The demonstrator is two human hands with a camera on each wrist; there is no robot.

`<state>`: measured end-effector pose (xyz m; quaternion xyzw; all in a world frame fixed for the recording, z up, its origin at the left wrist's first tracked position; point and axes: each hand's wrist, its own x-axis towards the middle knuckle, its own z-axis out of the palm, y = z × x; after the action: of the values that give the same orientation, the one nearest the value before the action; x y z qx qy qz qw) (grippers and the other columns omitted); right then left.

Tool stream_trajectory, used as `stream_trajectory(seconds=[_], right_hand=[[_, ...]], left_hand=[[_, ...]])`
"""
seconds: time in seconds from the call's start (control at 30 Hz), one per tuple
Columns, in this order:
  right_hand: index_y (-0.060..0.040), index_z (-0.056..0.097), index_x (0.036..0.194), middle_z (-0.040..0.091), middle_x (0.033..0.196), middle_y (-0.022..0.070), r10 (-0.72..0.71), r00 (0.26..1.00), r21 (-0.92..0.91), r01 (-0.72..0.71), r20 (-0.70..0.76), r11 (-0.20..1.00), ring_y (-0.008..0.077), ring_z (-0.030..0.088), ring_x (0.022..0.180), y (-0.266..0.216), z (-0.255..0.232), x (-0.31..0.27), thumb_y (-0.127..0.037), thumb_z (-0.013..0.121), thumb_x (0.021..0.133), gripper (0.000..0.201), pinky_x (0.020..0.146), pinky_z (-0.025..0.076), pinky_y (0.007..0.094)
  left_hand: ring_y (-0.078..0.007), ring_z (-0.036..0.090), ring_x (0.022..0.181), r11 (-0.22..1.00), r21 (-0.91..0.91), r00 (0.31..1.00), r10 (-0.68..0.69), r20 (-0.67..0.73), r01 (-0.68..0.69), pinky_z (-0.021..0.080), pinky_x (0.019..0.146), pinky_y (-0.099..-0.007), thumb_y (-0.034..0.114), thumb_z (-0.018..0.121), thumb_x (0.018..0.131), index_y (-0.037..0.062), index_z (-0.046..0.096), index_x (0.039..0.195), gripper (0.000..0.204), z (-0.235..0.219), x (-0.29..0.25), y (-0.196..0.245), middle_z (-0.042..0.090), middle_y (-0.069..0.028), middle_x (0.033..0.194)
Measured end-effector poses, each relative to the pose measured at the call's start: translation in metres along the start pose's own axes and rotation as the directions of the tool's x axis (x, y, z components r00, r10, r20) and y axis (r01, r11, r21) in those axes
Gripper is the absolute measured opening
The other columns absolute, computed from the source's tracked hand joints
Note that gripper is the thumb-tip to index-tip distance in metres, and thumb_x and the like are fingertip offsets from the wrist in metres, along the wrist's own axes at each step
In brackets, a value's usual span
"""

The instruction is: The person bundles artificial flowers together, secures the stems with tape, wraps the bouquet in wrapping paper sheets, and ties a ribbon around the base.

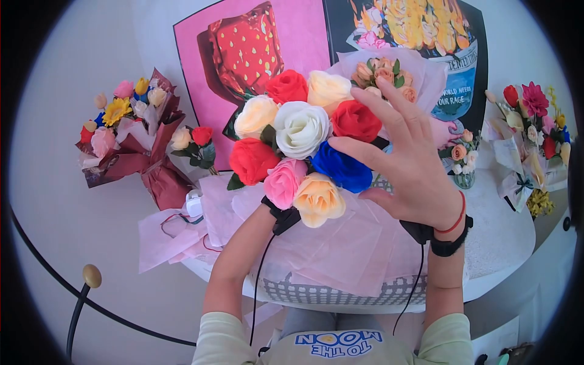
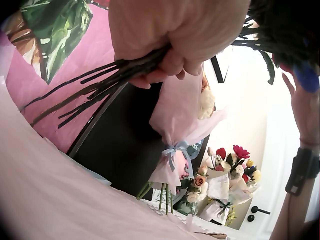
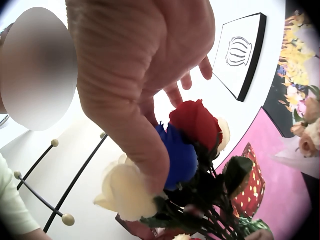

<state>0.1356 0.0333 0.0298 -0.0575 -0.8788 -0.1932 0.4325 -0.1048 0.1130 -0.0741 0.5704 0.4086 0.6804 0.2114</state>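
A bunch of artificial roses, with a white rose [image 1: 301,131] at its centre and red, cream, pink and blue blooms around it, is held above the table. Its dark stems [image 2: 95,87] pass through my left hand [image 2: 175,37], whose fingers curl round them in the left wrist view; the blooms cover that hand in the head view. My right hand [image 1: 413,158] is at the bunch's right side with fingers spread. Its thumb and index finger lie against the blue rose [image 1: 342,167], close to a red rose [image 1: 356,120] and a cream rose [image 1: 319,201].
Pink wrapping sheets [image 1: 340,249] cover the table front. A maroon-wrapped bouquet [image 1: 164,179] is at left, a white-wrapped one [image 1: 514,158] at right. Behind stand a pink painting [image 1: 201,67], a dark painting [image 1: 477,36] and a pale-wrapped bouquet [image 1: 426,70]. A glass vase [image 1: 464,179] holds small roses.
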Motion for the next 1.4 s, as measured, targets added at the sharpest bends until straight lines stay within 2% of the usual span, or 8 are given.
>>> stream_trajectory(seconds=[0.07,0.27,0.7,0.73,0.8,1.07,1.17,1.4], right_hand=[[-0.0208,0.060,0.095,0.041,0.124,0.0078,-0.046,0.990,-0.091,0.034,-0.134,0.995,0.0306,0.035,0.118,0.001,0.010,0.001,-0.005,0.069,0.050,0.048,0.091,0.031,0.0429],[-0.0146,0.059,0.081,0.049,0.116,0.0056,-0.090,0.976,-0.085,0.074,-0.199,0.994,0.0296,0.040,0.113,0.005,0.015,0.004,-0.004,0.066,0.049,0.034,0.089,0.032,0.0414],[-0.0123,0.058,0.084,0.051,0.112,0.0051,-0.014,0.982,-0.088,-0.003,-0.190,0.996,0.0294,0.041,0.111,0.005,0.013,0.003,-0.004,0.068,0.045,0.041,0.090,0.032,0.0426],[-0.0124,0.058,0.088,0.051,0.113,0.0056,-0.006,0.983,-0.052,-0.004,-0.186,0.999,0.0298,0.041,0.111,0.006,0.014,0.003,-0.004,0.068,0.045,0.044,0.091,0.031,0.0430],[-0.0126,0.058,0.091,0.050,0.113,0.0060,-0.001,0.983,-0.020,-0.003,-0.184,1.000,0.0302,0.041,0.111,0.006,0.013,0.004,-0.005,0.068,0.046,0.047,0.092,0.031,0.0435],[-0.0086,0.057,0.100,0.049,0.117,0.0107,-0.037,0.993,0.129,0.051,-0.111,0.990,0.0319,0.039,0.114,0.012,-0.009,0.000,-0.030,0.066,0.068,0.040,0.093,0.028,0.0417],[-0.0088,0.058,0.096,0.052,0.109,0.0091,-0.017,0.976,0.138,0.048,-0.217,0.989,0.0307,0.044,0.107,0.019,-0.004,-0.001,-0.016,0.069,0.061,0.038,0.089,0.032,0.0411],[-0.0064,0.059,0.091,0.056,0.103,0.0092,-0.028,0.956,0.144,0.073,-0.292,0.987,0.0298,0.047,0.102,0.026,-0.002,-0.002,-0.011,0.067,0.062,0.031,0.084,0.036,0.0395]], left_hand=[[-0.0107,0.049,0.087,1.000,0.001,1.000,0.002,-0.003,-0.002,0.040,0.076,-0.0268,0.014,0.048,0.085,0.0050,0.049,0.095,0.014,0.006,0.000,0.000,0.052,-0.0032,0.092],[-0.0106,0.049,0.086,1.000,-0.002,1.000,-0.002,-0.006,0.002,0.040,0.075,-0.0268,0.014,0.048,0.085,0.0051,0.050,0.095,0.014,0.012,-0.007,-0.001,0.052,-0.0031,0.091],[-0.0105,0.049,0.085,1.000,-0.011,1.000,-0.015,-0.012,0.015,0.040,0.075,-0.0268,0.014,0.049,0.084,0.0051,0.050,0.094,0.013,-0.009,-0.037,0.002,0.053,-0.0030,0.090],[-0.0105,0.049,0.085,1.000,-0.011,1.000,-0.013,-0.012,0.012,0.040,0.075,-0.0268,0.014,0.049,0.084,0.0051,0.050,0.094,0.013,0.014,-0.003,0.004,0.053,-0.0030,0.090],[-0.0104,0.049,0.085,1.000,-0.011,1.000,-0.006,-0.012,0.006,0.040,0.074,-0.0268,0.014,0.049,0.084,0.0051,0.050,0.093,0.013,-0.012,-0.035,0.006,0.053,-0.0030,0.090],[-0.0103,0.049,0.084,1.000,-0.016,1.000,-0.001,-0.012,0.000,0.040,0.074,-0.0268,0.014,0.049,0.084,0.0051,0.051,0.093,0.012,-0.004,-0.023,0.011,0.053,-0.0029,0.089],[-0.0103,0.049,0.084,1.000,-0.017,1.000,0.001,-0.006,-0.002,0.040,0.074,-0.0268,0.014,0.049,0.084,0.0051,0.051,0.092,0.012,0.001,-0.024,0.011,0.053,-0.0029,0.089],[-0.0102,0.049,0.084,1.000,-0.018,1.000,-0.005,-0.002,0.005,0.040,0.073,-0.0268,0.014,0.049,0.084,0.0051,0.051,0.092,0.012,-0.003,-0.025,0.014,0.053,-0.0028,0.088]])
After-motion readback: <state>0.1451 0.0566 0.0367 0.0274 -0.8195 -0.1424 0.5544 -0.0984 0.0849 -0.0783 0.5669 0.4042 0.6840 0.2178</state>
